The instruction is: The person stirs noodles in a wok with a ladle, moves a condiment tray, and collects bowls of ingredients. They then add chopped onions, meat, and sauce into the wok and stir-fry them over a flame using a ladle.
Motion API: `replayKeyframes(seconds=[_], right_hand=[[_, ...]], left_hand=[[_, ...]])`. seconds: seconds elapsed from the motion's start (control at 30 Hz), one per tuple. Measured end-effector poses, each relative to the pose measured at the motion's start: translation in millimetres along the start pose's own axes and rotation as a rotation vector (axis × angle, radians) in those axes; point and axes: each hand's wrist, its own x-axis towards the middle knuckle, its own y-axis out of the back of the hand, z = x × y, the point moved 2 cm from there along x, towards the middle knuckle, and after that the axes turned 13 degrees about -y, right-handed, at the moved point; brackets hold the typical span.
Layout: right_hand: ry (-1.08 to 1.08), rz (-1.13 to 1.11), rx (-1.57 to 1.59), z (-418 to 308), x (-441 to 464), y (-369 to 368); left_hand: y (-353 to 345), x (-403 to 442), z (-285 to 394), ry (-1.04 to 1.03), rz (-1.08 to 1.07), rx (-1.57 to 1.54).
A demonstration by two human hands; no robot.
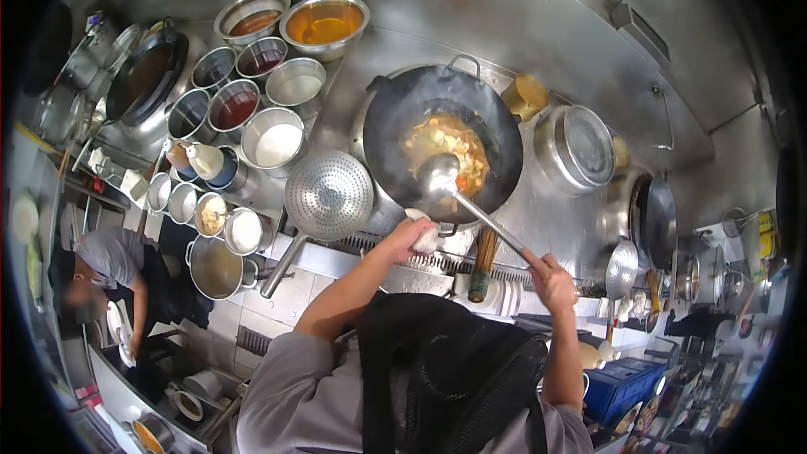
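Observation:
A large dark wok (391, 130) sits on the stove in front of me, with steam rising from it. Chopped food in sauce (461, 141) fills its bottom. My right hand (552, 282) grips the long handle of a metal ladle (439, 175), whose bowl rests in the food at the near side. At the wok's near left rim, my left hand (405, 241) is closed on a folded white cloth (426, 240). Whether the fingers also grip the rim through the cloth is hidden. Between my hands lies a bamboo wok brush (483, 269).
Left of the wok is a perforated strainer (329, 195). Beyond it stand several metal pots of sauces, a white-filled pot (273, 137) and an oil bowl (324, 25). Stacked metal pans (575, 150) stand right. Another person (118, 265) bends at the far left.

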Motion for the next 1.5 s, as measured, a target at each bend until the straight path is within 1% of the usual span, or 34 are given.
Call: replayKeyframes(seconds=[0.1, 0.17, 0.23, 0.33, 0.37, 0.43, 0.47, 0.5, 0.57, 0.6, 0.67, 0.7, 0.73, 0.77, 0.8, 0.87, 0.9, 0.93, 1.0, 1.03, 1.07, 1.13, 1.17, 1.23, 1.3, 1.37, 1.43, 1.47, 1.5], right_hand=[[0.001, 0.079, -0.183, 6, -11, 41], [-0.022, 0.109, -0.215, 0, -18, 78], [-0.060, 0.125, -0.167, -12, -24, 121], [-0.179, 0.035, -0.144, -26, -34, 171], [-0.180, 0.030, -0.144, -31, -36, 182], [-0.243, -0.056, -0.222, -38, -39, 193], [-0.307, -0.116, -0.250, -43, -38, 192], [-0.304, -0.116, -0.254, -39, -37, 184], [-0.260, -0.137, -0.072, -22, -29, 147], [-0.297, -0.129, -0.047, -30, -22, 130], [-0.265, -0.109, 0.056, -21, -6, 70], [-0.241, -0.115, 0.167, -4, 4, 28], [-0.219, -0.085, 0.406, 9, 13, -18], [-0.265, -0.111, 0.614, 6, 20, -46], [-0.331, -0.122, 0.695, -3, 23, -65], [-0.446, -0.165, 0.867, -28, 32, -79], [-0.502, -0.203, 0.957, -42, 36, -73], [-0.502, -0.201, 0.963, -49, 42, -73], [-0.492, -0.113, 0.908, -55, 55, -71], [-0.494, -0.110, 0.911, -50, 63, -80], [-0.421, -0.022, 0.762, -43, 74, -93], [-0.347, 0.073, 0.611, -39, 96, -111], [-0.302, 0.075, 0.612, -41, 106, -121], [-0.260, 0.078, 0.614, -61, 119, -113], [-0.425, -0.306, 1.035, -97, 117, -83], [-0.436, -0.344, 1.090, -98, 113, -88], [-0.347, -0.423, 0.982, -96, 100, -88], [-0.346, -0.423, 0.981, -91, 92, -87], [-0.199, -0.295, 0.812, -83, 84, -81]], left_hand=[[-2, -1, 2, 0.006, 0.000, 0.000], [-2, -1, 3, 0.026, 0.005, -0.008], [-3, -2, 3, 0.034, 0.004, -0.007], [-6, -7, 7, 0.023, 0.006, -0.010], [-6, -7, 7, 0.010, 0.003, -0.015], [-5, -7, 6, 0.012, -0.011, -0.027], [-5, -7, 6, 0.008, -0.026, -0.038], [-5, -6, 5, 0.006, -0.026, -0.043], [-3, -5, 3, 0.012, -0.021, -0.050], [-2, -4, 3, 0.005, -0.020, -0.055], [-3, -3, 2, 0.025, 0.014, -0.024], [-2, -1, -1, 0.015, 0.015, -0.034], [0, 1, -4, 0.017, 0.001, -0.047], [3, 3, -6, 0.019, -0.011, -0.056], [4, 4, -7, 0.016, -0.022, -0.033], [4, 3, -3, -0.007, -0.013, -0.021], [3, 2, -4, -0.006, -0.011, -0.008], [2, 1, -4, -0.018, 0.002, -0.042], [1, 0, -2, -0.002, 0.009, -0.016], [1, -1, -2, 0.014, 0.016, 0.004], [2, -1, -1, 0.013, 0.014, 0.008], [2, 0, -1, 0.023, -0.033, -0.018], [1, 0, 0, 0.020, -0.038, -0.015], [0, -2, 3, 0.017, -0.031, 0.013], [0, -1, 3, 0.021, -0.027, 0.017], [0, -1, 2, 0.026, -0.023, 0.018], [1, 0, -1, 0.017, -0.012, 0.035], [2, 1, -1, 0.016, -0.012, 0.033], [0, -2, 3, 0.007, -0.030, 0.015]])
